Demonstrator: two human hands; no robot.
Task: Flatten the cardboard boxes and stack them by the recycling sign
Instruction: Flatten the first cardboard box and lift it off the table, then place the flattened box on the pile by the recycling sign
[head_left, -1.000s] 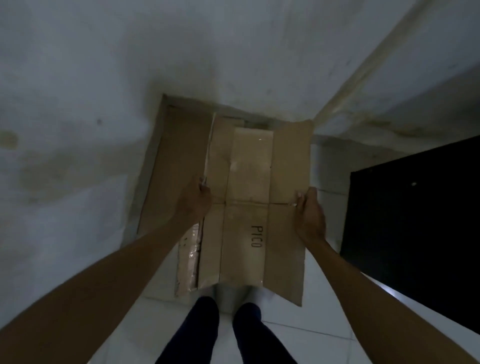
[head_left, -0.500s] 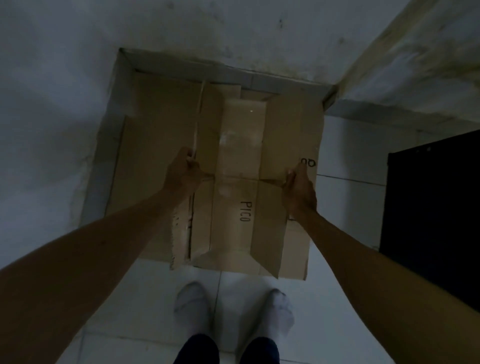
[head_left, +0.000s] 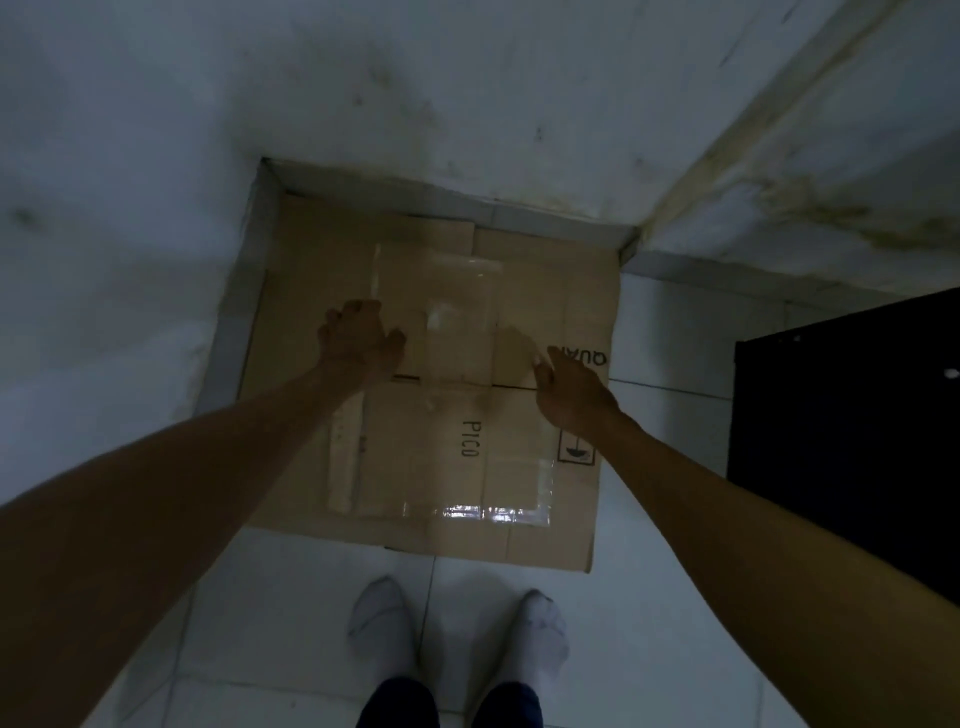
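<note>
Cardboard, brown, flattened box marked "PICO" (head_left: 467, 441), lies flat on a larger flattened brown cardboard sheet (head_left: 311, 270), which sits on the white tiled floor (head_left: 291, 613) in the wall corner. Clear glossy tape (head_left: 488, 512) runs along the PICO box's near edge. Left hand (head_left: 361, 340) hangs over the box's left side, fingers loosely curled, gripping nothing; contact cannot be told. Right hand (head_left: 571, 389) is at the box's right side, fingers relaxed, holding nothing. White-socked feet (head_left: 384, 623) stand just short of the box. Black cabinet (head_left: 852, 441) stands right of the box.
</note>
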